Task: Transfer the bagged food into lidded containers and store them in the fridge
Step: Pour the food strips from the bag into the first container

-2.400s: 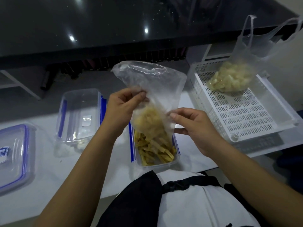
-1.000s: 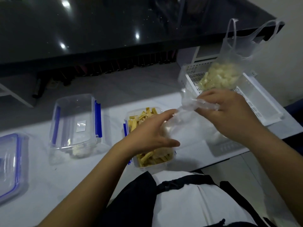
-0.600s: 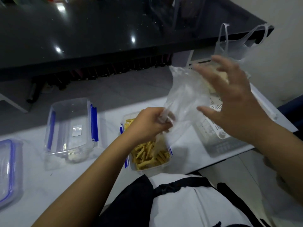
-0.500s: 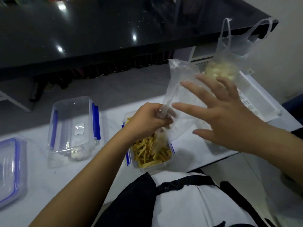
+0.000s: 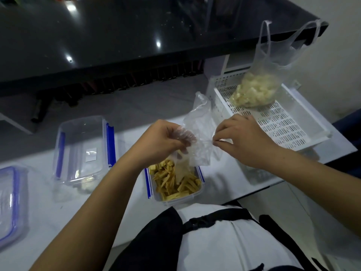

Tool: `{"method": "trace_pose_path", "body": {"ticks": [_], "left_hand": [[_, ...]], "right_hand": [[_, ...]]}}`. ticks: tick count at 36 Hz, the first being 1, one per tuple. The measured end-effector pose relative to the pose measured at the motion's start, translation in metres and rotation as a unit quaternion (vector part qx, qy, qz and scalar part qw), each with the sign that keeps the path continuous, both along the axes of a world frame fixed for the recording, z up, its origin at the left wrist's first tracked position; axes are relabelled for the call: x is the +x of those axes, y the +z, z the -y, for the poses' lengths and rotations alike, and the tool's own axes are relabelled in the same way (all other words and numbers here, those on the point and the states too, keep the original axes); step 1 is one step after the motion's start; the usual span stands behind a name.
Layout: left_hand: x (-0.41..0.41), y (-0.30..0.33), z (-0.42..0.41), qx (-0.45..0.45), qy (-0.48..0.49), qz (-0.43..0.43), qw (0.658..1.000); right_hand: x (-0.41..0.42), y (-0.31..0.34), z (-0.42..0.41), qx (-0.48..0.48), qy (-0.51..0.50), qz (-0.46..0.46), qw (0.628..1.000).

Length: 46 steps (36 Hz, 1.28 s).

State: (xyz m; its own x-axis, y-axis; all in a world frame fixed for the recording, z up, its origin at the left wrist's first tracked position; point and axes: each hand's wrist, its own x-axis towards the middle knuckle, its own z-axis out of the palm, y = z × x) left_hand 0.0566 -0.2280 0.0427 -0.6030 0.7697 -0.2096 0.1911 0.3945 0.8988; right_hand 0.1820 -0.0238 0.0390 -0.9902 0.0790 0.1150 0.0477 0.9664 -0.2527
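Now the left hand (image 5: 164,141) and right hand (image 5: 237,137) each pinch a clear bag (image 5: 199,137), nearly emptied, just above an open container (image 5: 175,182) of yellow strips on the white table (image 5: 39,202). Shaking could scatter leftover crumbs beside it.

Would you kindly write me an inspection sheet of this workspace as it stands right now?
Surface: white table, a few crumbs.
Job's things: open container filled with yellow strips; clear bag above it, nearly empty; second bag of pale pieces lying in a white basket.
Clutter: empty container; lid at the left edge.
Grippers: left hand grips the clear bag; right hand pinches its other side.
Cables: nothing seen.
Surroundings: dark glossy countertop behind.
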Motion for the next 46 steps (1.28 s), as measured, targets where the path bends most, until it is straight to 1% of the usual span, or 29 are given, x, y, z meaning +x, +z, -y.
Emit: {"method": "trace_pose_path", "body": {"ticks": [3, 12, 25, 28, 31, 33, 36, 38, 39, 41, 42, 43, 46], "left_hand": [[-0.004, 0.002, 0.009, -0.007, -0.001, -0.004, 1.0], [-0.011, 0.009, 0.019, 0.03, 0.042, -0.005, 0.999], [-0.009, 0.01, 0.018, 0.069, 0.079, -0.051, 0.993], [-0.005, 0.005, 0.014, 0.046, 0.068, -0.046, 0.996], [0.001, -0.002, 0.011, -0.003, 0.047, -0.074, 0.996], [0.002, -0.002, 0.013, 0.022, 0.063, -0.075, 0.995], [-0.002, -0.001, 0.016, 0.063, 0.094, -0.07, 0.991], [-0.001, -0.006, 0.015, 0.039, 0.081, -0.053, 0.995], [0.001, -0.01, 0.014, -0.001, 0.056, -0.049, 0.997], [0.008, -0.021, 0.012, -0.087, 0.002, -0.07, 0.994], [0.011, -0.025, 0.013, -0.098, -0.002, -0.083, 0.992], [0.013, -0.028, 0.014, -0.083, 0.013, -0.089, 0.993], [0.012, -0.023, 0.021, 0.023, 0.105, -0.084, 0.991]], "right_hand": [[-0.004, -0.003, 0.004, -0.021, -0.003, -0.004, 1.0], [-0.018, -0.003, 0.013, -0.058, -0.001, -0.053, 0.997], [-0.011, -0.004, 0.018, -0.133, -0.015, -0.092, 0.987], [-0.006, -0.01, 0.019, -0.143, -0.022, -0.074, 0.987], [0.001, -0.019, 0.022, -0.144, -0.022, -0.028, 0.989], [0.005, -0.021, 0.023, -0.153, -0.025, -0.027, 0.987], [0.007, -0.018, 0.023, -0.178, -0.042, -0.056, 0.982], [0.008, -0.017, 0.023, -0.193, -0.057, -0.059, 0.978], [0.008, -0.018, 0.024, -0.198, -0.063, -0.053, 0.977], [0.009, -0.021, 0.023, -0.209, -0.076, -0.037, 0.974], [0.01, -0.023, 0.022, -0.216, -0.082, -0.034, 0.972], [0.011, -0.024, 0.021, -0.225, -0.088, -0.037, 0.97], [0.015, -0.024, 0.017, -0.242, -0.106, -0.072, 0.962]]}}
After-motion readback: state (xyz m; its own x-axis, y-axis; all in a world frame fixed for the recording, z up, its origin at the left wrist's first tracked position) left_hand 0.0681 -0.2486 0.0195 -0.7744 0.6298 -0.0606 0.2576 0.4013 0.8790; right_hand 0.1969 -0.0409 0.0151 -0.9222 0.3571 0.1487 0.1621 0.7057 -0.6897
